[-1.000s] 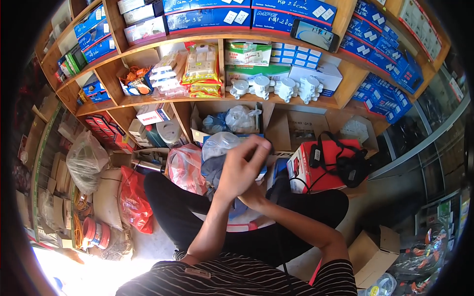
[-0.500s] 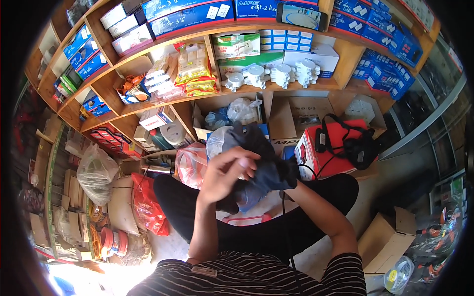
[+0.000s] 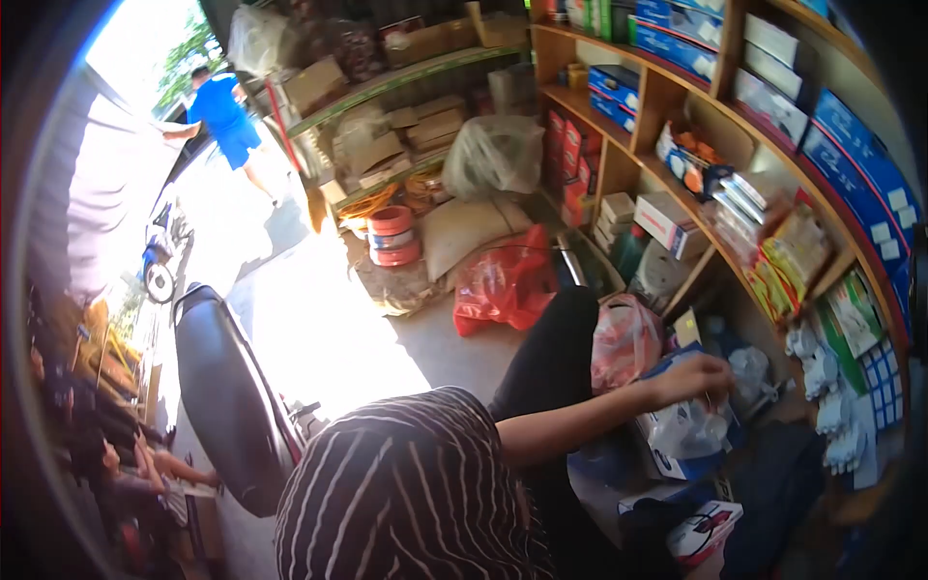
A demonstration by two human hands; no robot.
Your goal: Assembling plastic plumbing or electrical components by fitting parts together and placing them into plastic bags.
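My left hand (image 3: 691, 379) reaches out to the right, its fingers curled closed above a clear plastic bag (image 3: 688, 427). Whatever is between the fingertips, if anything, is too small to make out. The bag lies on a blue and white box (image 3: 681, 466) in front of my knees. Dark cloth (image 3: 773, 493) hangs blurred at the lower right. My right hand does not show. Close to the left hand stands a pink and white striped bag (image 3: 626, 343).
A red plastic bag (image 3: 505, 280), a sack (image 3: 480, 232) and a red bucket (image 3: 391, 235) stand on the floor. A motorbike seat (image 3: 227, 396) is at left. One person in blue (image 3: 224, 111) is outside; another person (image 3: 135, 483) sits lower left. Wooden shelving (image 3: 667, 179) curves along the right.
The view has swung left, toward the bright doorway. My left hand has moved away from the dark cloth to above the clear bag. My right forearm has left the view.
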